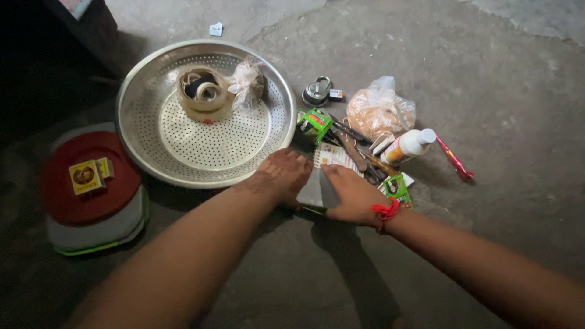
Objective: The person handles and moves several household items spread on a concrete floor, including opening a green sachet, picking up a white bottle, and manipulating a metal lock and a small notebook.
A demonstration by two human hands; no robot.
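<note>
Notepad [326,176] gripped by left hand [281,176] & right hand [353,196].

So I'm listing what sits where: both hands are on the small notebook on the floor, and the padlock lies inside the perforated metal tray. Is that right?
Not quite. The head view shows the padlock on the floor just outside the perforated metal tray, by its right rim. The left hand and right hand are indeed on the small notebook.

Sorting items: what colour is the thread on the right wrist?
Red, on the thread, head view.
</note>
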